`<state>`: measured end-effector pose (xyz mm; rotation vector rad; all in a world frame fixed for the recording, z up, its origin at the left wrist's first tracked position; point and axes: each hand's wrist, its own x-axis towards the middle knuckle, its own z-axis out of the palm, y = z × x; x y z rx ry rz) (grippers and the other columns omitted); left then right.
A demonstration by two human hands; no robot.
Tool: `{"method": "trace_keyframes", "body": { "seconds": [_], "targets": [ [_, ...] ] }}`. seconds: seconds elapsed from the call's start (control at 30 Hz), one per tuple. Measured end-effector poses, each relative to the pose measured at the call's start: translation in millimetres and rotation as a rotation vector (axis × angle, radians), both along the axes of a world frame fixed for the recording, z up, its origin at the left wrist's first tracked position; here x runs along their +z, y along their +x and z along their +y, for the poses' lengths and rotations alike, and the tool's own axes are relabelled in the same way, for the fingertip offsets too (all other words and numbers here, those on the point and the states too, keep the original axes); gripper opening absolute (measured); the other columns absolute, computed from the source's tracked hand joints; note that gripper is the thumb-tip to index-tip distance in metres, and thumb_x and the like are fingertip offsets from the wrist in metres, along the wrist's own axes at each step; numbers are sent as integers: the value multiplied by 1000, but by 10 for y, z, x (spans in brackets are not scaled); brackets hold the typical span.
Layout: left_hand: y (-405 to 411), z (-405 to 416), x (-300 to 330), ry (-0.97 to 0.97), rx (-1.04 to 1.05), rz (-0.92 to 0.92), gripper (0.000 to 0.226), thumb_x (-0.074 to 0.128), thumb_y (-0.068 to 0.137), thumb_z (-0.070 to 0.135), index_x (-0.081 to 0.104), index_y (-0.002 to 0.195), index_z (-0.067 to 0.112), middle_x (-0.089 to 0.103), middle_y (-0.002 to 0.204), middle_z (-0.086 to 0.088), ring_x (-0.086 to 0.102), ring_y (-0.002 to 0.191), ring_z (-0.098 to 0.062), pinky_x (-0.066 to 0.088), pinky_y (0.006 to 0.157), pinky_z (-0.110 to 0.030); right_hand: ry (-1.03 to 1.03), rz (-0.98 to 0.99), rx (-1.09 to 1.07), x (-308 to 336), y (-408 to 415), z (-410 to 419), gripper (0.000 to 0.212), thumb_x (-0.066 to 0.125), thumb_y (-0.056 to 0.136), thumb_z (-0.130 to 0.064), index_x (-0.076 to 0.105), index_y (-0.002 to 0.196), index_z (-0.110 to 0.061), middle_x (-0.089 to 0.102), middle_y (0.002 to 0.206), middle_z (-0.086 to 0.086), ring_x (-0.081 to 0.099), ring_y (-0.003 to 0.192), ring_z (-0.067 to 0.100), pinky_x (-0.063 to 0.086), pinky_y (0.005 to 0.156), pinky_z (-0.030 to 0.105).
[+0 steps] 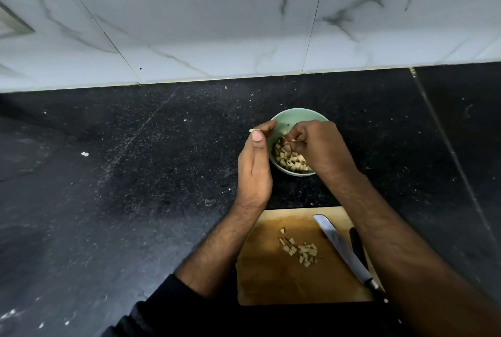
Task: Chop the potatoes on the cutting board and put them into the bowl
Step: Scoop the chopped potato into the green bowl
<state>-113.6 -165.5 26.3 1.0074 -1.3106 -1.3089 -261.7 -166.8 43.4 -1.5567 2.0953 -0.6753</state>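
Both hands over bowl (291, 117); diced potatoes (290, 159) beneath right hand (320, 147).

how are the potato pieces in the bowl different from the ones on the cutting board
The potato pieces in the bowl form a larger heap, piled against the green bowl wall; the pieces on the cutting board are fewer, spread in a loose flat scatter. The right hand partly covers the bowl pile; the board pieces lie uncovered beside the knife. Both are small pale chunks.
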Motion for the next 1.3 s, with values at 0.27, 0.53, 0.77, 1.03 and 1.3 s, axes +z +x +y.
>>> {"method": "trace_keyframes", "body": {
  "seconds": [0.27, 0.53, 0.77, 1.03, 1.3],
  "targets": [
    [-40, 85, 81, -89, -34, -74, 59, 28, 104, 45, 62, 130, 5, 65, 130, -1, 58, 125, -10, 45, 107, -31, -78, 63, 1, 17, -47, 172, 11, 81, 83, -11, 76, 91, -18, 73, 81, 1, 69, 74, 17, 60, 74, 36],
    [64, 247, 213, -119, -45, -117, 47, 28, 108, 32, 62, 130, 8, 64, 129, 4, 56, 124, -2, 41, 101, -15, -84, 184, 37, 152, 43, 310, 15, 70, 91, -13, 77, 102, -22, 69, 100, -1, 68, 87, 23, 60, 76, 42],
    [275, 604, 110, -136, -62, -125, 60, 27, 106, 49, 61, 132, 7, 65, 132, 0, 57, 128, -12, 44, 110, -37, -169, 113, 33, 185, 238, 791, 11, 69, 93, -16, 77, 101, -17, 67, 97, -1, 66, 85, 22, 57, 72, 42],
    [464, 1030, -65, -116, -108, -220, 65, 25, 105, 55, 62, 132, 9, 65, 131, 1, 57, 127, -9, 44, 110, -34, -153, 65, 94, 100, 417, 1432, 10, 66, 95, -15, 73, 102, -17, 64, 100, -5, 63, 90, 12, 57, 77, 39],
    [706, 1362, -388, 147, -186, -306, 84, 22, 92, 80, 69, 126, 19, 69, 125, 8, 59, 122, -5, 43, 112, -40, 310, 191, 160, -128, 500, 1970, 55, 69, 94, -39, 53, 141, -15, 39, 151, 5, 41, 138, 23, 42, 109, 39]
  ]
}}
